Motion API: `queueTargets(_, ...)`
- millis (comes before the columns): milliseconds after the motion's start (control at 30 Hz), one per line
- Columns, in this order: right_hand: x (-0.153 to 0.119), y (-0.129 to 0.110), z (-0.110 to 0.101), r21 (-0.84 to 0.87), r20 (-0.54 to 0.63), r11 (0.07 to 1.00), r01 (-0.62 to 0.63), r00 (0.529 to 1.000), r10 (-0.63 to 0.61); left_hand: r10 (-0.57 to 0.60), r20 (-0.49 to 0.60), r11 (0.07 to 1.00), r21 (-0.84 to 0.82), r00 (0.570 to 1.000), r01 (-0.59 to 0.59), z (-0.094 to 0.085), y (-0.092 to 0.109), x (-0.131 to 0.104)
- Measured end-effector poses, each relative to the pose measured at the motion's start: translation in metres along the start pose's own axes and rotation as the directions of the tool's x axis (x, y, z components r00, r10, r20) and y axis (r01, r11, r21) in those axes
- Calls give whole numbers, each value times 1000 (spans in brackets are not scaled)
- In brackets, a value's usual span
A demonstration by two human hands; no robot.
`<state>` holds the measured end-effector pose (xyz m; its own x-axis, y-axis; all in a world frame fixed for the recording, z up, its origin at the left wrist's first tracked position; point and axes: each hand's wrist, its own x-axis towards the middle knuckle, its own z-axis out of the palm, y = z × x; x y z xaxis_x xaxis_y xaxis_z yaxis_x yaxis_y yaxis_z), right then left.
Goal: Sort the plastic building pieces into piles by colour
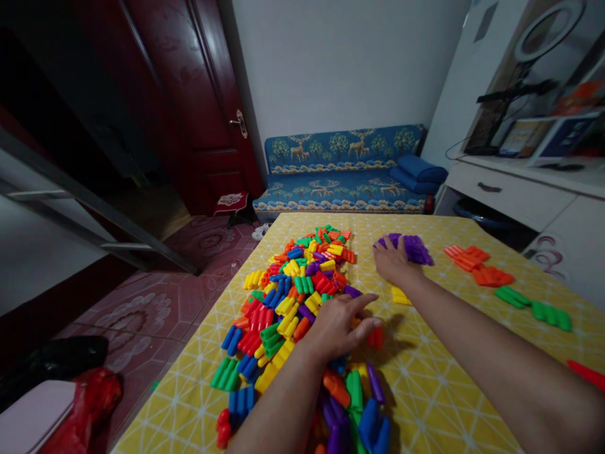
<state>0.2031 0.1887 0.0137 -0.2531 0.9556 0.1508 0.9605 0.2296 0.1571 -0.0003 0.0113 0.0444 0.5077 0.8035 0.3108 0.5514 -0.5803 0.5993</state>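
Note:
A long heap of mixed plastic pieces [283, 306] in red, yellow, green, blue, purple and orange lies on the yellow patterned tablecloth [425, 391]. Over its right side is my left hand [343, 325], fingers apart, with no piece visibly held. My right hand [393, 260] rests with spread fingers at the left end of a purple group [416, 249]. Just below that wrist sits a yellow piece [401, 295], partly hidden. Farther right are orange pieces [491, 275] and green pieces [551, 314]; a red piece [586, 373] lies near the right edge.
Beyond the table stands a blue patterned sofa [331, 183], with a small stool [231, 203] beside the dark red door [189, 94]. A white cabinet [520, 195] is at the right. On the floor at left lies a red bag [97, 397].

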Motion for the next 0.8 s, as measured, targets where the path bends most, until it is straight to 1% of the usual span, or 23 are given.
queueTargets(67, -8, 3, -5, 25, -35, 1000, -6, 999, 7, 8, -7, 1000, 21, 1000, -7, 2, -1, 1)
queueTargets(100, -15, 2, -8, 64, -69, 998, 3, 998, 1, 13, -13, 999, 35, 1000, -13, 2, -2, 1)
queueTargets(167, -35, -5, -14, 197, -158, 979, 49, 987, -18, 24, -29, 998, 64, 999, -22, 4, -3, 2)
queueTargets(233, -61, -16, -20, 359, -241, 926, 116, 970, -28, 25, -52, 996, 88, 998, -20, 5, -5, 3)
queueTargets(333, -106, -34, -24, 559, -323, 806, 193, 946, -3, 8, -90, 993, 120, 996, 3, 6, -8, 3)
queueTargets(400, -134, -44, -27, 662, -320, 726, 187, 946, 49, -5, -113, 990, 143, 994, 22, 8, -11, 3)
queueTargets(467, -158, -52, -29, 731, -280, 666, 151, 956, 90, -13, -141, 988, 153, 990, 35, 10, -14, 3)
queueTargets(500, -167, -56, -29, 748, -257, 651, 133, 961, 99, -17, -156, 988, 152, 988, 41, 11, -15, 3)
queueTargets(567, -181, -63, -29, 747, -214, 657, 99, 972, 96, -22, -182, 988, 147, 983, 49, 12, -18, 2)
queueTargets(633, -190, -68, -26, 717, -192, 693, 80, 978, 86, -22, -193, 988, 145, 981, 51, 13, -20, 2)
queueTargets(700, -193, -71, -21, 692, -210, 718, 77, 973, 98, -17, -191, 988, 149, 981, 46, 14, -20, 2)
queueTargets(767, -193, -72, -17, 706, -243, 705, 71, 959, 147, -4, -188, 987, 159, 982, 35, 14, -20, 2)
queueTargets(800, -192, -72, -16, 735, -248, 675, 61, 951, 183, 2, -186, 986, 164, 982, 29, 14, -20, 2)
